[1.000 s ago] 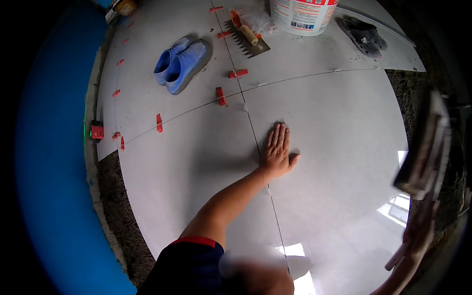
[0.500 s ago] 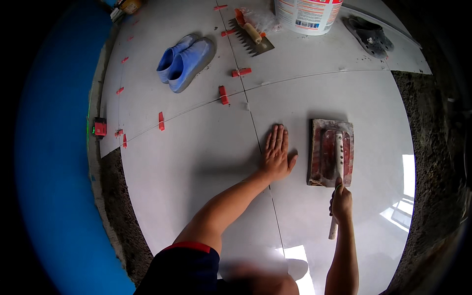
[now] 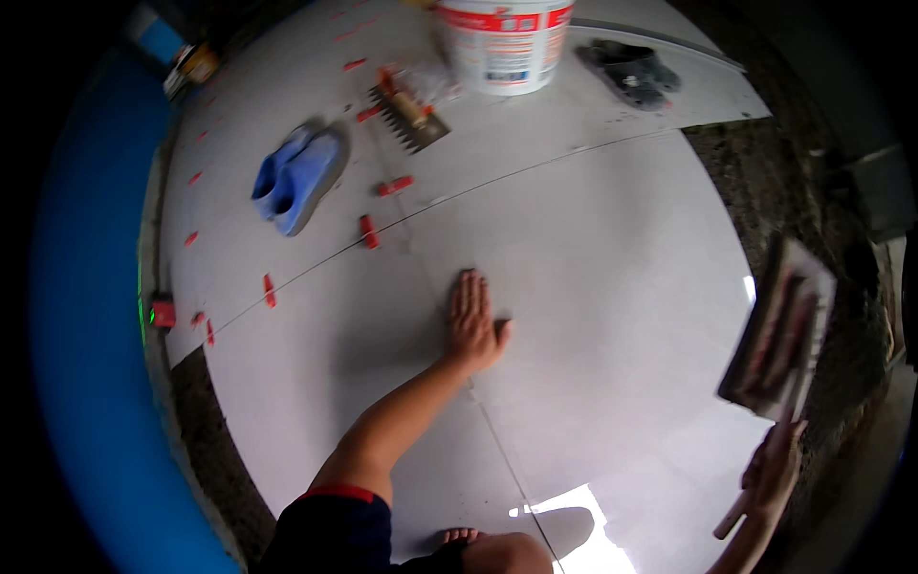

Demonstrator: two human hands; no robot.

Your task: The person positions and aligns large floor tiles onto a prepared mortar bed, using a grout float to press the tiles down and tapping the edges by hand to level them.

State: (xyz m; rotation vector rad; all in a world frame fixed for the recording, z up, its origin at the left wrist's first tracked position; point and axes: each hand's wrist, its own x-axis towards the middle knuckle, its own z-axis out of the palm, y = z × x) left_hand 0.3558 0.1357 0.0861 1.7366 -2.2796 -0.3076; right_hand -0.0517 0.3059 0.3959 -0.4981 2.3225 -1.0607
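Observation:
My left hand [image 3: 471,320] lies flat on a large glossy grey floor tile [image 3: 593,277], fingers stretched forward, over the joint between two tiles. My right hand [image 3: 776,471] is closed round the pale handle of a flat, rectangular tile tamper [image 3: 779,330] with a worn reddish back. The tamper is tilted and smeared by motion at the tile's right edge, and looks lifted off the surface. Red levelling wedges [image 3: 369,231] sit along the tile joints ahead of my left hand.
Ahead lie blue shoes [image 3: 304,177], a notched trowel [image 3: 413,115], a white bucket [image 3: 507,48] and dark clogs [image 3: 631,75]. A red laser level [image 3: 163,311] stands by the blue wall [image 3: 86,344]. Rough dark ground [image 3: 741,177] borders the tiles on the right.
My right hand has swung the tamper from the tile to the right and tilted it. The view has shifted; my left hand still lies flat on the tiles.

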